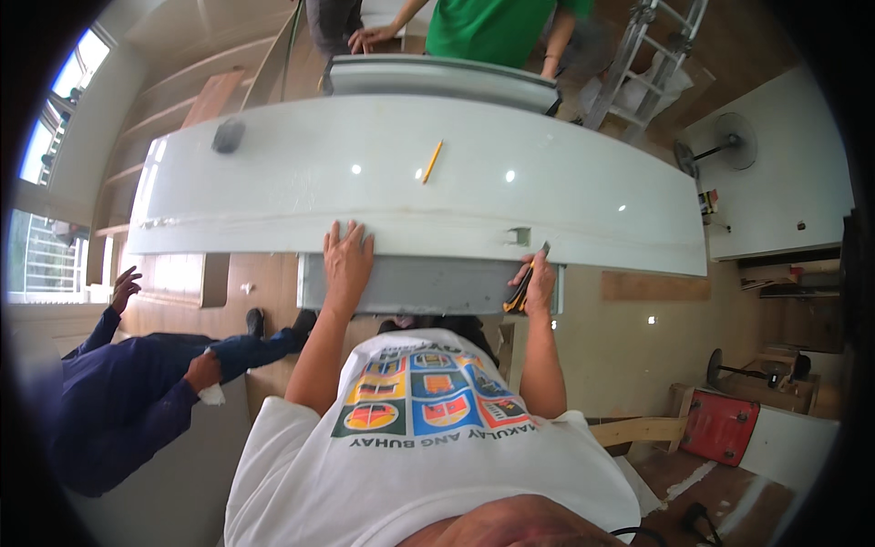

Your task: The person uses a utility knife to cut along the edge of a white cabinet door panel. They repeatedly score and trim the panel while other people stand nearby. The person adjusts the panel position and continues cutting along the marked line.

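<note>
White, the panel [301, 173] looks stiff, slippery, best edge-held, with the left hand [348, 260] spread and the right hand [540, 284] gripping a knife [516, 297].

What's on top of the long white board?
On the white board lie a yellow pencil and a dark block; a small square patch is unclear. The left hand rests at its near edge, hiding the surface underneath. The right hand holds a cutter there.

You are wearing a white T-shirt [437, 483], its short sleeves [273, 433] ending well behind your left hand [348, 260] and right hand [540, 283]; dark lettering [375, 443] is bordering a print [442, 384] of blue, red and green squares.
</note>
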`<state>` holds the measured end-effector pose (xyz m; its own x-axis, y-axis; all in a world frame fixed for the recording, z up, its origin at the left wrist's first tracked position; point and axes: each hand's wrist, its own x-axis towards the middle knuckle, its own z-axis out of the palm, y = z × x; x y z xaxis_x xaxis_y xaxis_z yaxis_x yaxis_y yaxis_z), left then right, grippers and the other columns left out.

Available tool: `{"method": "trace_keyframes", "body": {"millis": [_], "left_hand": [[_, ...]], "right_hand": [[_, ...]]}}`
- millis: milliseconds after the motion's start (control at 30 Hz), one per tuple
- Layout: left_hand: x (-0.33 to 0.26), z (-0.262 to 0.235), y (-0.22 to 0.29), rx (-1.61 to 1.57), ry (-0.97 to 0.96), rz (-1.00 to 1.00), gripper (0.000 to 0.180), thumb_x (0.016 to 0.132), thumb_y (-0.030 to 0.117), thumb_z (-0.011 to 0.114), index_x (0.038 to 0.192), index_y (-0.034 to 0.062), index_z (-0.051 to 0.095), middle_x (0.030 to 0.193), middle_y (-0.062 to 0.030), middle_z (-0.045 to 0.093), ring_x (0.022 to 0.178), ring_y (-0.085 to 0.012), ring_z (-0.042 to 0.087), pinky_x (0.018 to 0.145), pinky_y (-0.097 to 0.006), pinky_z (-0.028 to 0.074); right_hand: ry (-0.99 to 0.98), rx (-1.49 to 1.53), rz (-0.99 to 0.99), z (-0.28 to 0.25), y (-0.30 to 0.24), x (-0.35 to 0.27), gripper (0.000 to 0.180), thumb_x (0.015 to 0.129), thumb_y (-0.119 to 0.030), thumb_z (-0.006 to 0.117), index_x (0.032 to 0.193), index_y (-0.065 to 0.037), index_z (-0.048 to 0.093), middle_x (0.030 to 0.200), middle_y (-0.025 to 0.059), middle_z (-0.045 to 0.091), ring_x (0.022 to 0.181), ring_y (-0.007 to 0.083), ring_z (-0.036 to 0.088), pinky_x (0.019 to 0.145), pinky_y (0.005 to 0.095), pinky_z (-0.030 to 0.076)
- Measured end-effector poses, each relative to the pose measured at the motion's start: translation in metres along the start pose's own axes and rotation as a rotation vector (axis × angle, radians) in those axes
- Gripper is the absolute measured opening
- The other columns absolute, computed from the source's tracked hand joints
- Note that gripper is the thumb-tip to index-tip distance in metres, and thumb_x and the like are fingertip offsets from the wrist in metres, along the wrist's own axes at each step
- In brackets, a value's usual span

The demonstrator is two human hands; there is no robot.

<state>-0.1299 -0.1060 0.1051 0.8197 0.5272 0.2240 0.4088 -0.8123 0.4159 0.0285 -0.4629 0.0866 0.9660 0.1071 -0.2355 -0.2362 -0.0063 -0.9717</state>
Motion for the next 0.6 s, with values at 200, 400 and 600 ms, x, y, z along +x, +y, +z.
{"method": "trace_keyframes", "body": {"millis": [200,400,600], "left_hand": [[-0.018,0.014,-0.001,0.031,0.091,0.032,0.039,0.101,0.022,0.059,0.136,0.0052,0.063,0.150,-0.0166,0.055,0.145,-0.0439,0.042,0.122,-0.058,0.027],[-0.031,0.021,0.004,0.045,0.120,-0.001,0.044,0.102,0.022,0.057,0.143,0.0059,0.057,0.157,-0.0142,0.046,0.149,-0.0404,0.036,0.124,-0.058,0.021],[-0.030,0.016,0.008,0.059,0.151,-0.003,0.045,0.101,0.022,0.058,0.143,0.0059,0.057,0.154,-0.0146,0.050,0.148,-0.0391,0.038,0.124,-0.057,0.023]], "right_hand": [[-0.055,0.073,0.140,0.014,-0.006,-0.014,0.045,0.108,-0.045,0.048,0.103,-0.002,0.060,0.068,0.0047,0.057,0.055,0.0151,0.059,0.054,0.0349,0.058],[-0.349,-0.043,0.165,0.044,-0.004,-0.038,0.045,0.109,-0.042,0.039,0.112,-0.001,0.059,0.071,0.0046,0.056,0.056,0.0162,0.060,0.054,0.0318,0.054],[-0.380,-0.296,0.148,0.062,-0.010,-0.045,0.047,0.109,-0.042,0.039,0.105,0.000,0.060,0.071,0.0048,0.056,0.053,0.0153,0.058,0.050,0.0299,0.050]]}}
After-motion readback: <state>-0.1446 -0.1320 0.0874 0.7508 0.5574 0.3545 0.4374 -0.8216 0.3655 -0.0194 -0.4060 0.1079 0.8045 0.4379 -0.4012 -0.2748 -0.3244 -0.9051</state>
